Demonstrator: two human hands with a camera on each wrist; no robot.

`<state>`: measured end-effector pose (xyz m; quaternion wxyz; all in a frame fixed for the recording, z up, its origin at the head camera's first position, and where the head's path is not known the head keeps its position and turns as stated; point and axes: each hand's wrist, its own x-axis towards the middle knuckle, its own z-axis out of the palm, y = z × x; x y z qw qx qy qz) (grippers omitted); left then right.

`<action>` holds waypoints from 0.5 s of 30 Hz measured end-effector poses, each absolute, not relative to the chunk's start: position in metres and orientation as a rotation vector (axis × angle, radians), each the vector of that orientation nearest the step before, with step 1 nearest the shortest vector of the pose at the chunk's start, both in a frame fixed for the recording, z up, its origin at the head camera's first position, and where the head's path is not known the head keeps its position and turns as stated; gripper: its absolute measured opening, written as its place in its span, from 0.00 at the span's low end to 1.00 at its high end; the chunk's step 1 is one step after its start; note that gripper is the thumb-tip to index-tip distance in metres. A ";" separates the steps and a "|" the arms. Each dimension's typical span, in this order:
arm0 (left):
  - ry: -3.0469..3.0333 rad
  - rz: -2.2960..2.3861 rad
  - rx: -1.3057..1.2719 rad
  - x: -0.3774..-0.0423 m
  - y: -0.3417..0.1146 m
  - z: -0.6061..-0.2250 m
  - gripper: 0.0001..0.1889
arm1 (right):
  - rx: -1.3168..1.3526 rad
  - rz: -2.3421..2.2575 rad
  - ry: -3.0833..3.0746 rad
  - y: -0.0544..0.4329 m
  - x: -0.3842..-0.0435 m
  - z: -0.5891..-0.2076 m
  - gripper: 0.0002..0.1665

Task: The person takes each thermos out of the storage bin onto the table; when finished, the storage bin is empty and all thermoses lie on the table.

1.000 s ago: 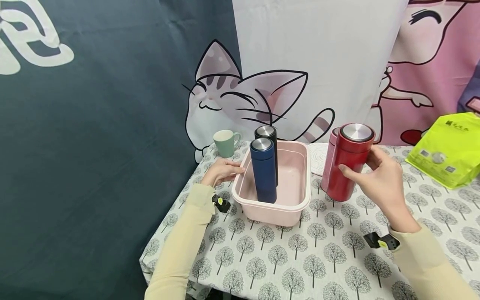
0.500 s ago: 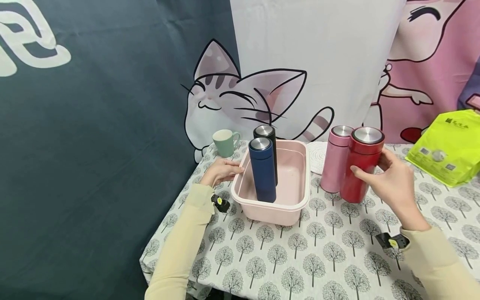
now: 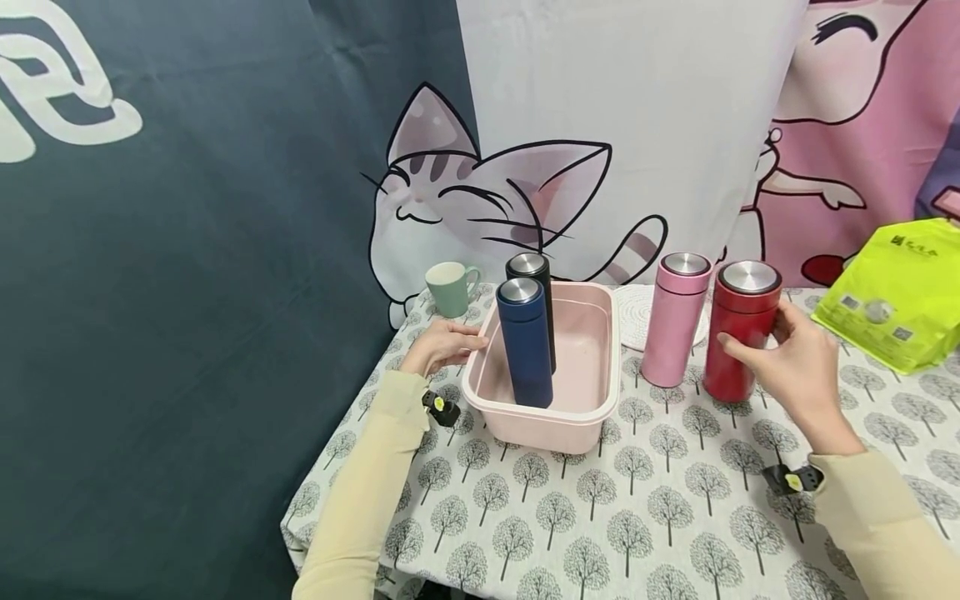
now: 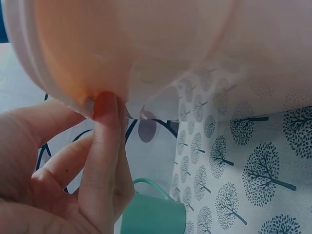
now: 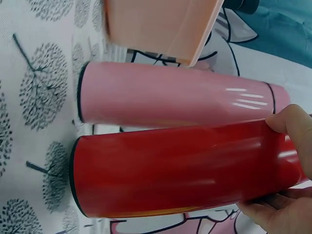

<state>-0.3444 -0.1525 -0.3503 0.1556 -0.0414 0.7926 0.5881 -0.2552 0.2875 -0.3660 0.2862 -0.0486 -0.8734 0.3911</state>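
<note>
Hanging backdrop: dark cloth (image 3: 225, 317) fills the left of the frame, with white lettering (image 3: 63, 75) at upper left.
Left hand: yours (image 3: 444, 344), left of centre, pinches the tub's left rim, thumb and fingers close together; the left wrist view shows this narrow grip.
Green mug: it (image 3: 446, 292) stands just above that hand, left of centre.
Pink tub: it (image 3: 540, 432) sits at lower centre on the tree-print tablecloth (image 3: 592, 492).
Bottles in the tub: a blue bottle (image 3: 527, 350) stands inside toward the left, partly hiding a black bottle (image 3: 550, 304) behind it.
White mat: it (image 3: 633, 317) lies right of centre, partly behind the pink bottle.
Pink bottle: it (image 3: 677, 321) stands upright right of centre, between tub and red bottle.
Red bottle: it (image 3: 742, 317) is upright, just right of the pink one; you cannot tell whether its base touches the cloth.
Right hand: yours (image 3: 798, 362), right of the frame, holds the red bottle, thumb and fingers spread wide around it.
Lime bag: it (image 3: 888, 292) lies at far right.
</note>
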 end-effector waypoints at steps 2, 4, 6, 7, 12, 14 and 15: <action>2.274 1.674 -0.122 -0.344 -0.153 -0.350 0.25 | -0.151 1.033 -2.343 0.290 -0.257 -0.368 0.38; 2.273 1.671 -0.124 -0.344 -0.153 -0.350 0.25 | -0.171 1.037 -2.360 0.293 -0.258 -0.371 0.39; 2.268 1.672 -0.125 -0.344 -0.154 -0.350 0.25 | -0.192 1.040 -2.376 0.296 -0.260 -0.373 0.39; 2.265 1.672 -0.123 -0.344 -0.154 -0.350 0.25 | -0.196 1.042 -2.379 0.297 -0.261 -0.374 0.39; 2.234 1.704 -0.078 -0.344 -0.155 -0.350 0.25 | -0.208 1.070 -2.383 0.303 -0.265 -0.377 0.40; 2.226 1.712 -0.058 -0.344 -0.155 -0.349 0.24 | -0.219 1.091 -2.401 0.306 -0.267 -0.376 0.40; 2.224 1.713 -0.055 -0.345 -0.156 -0.350 0.24 | -0.225 1.092 -2.412 0.308 -0.268 -0.376 0.40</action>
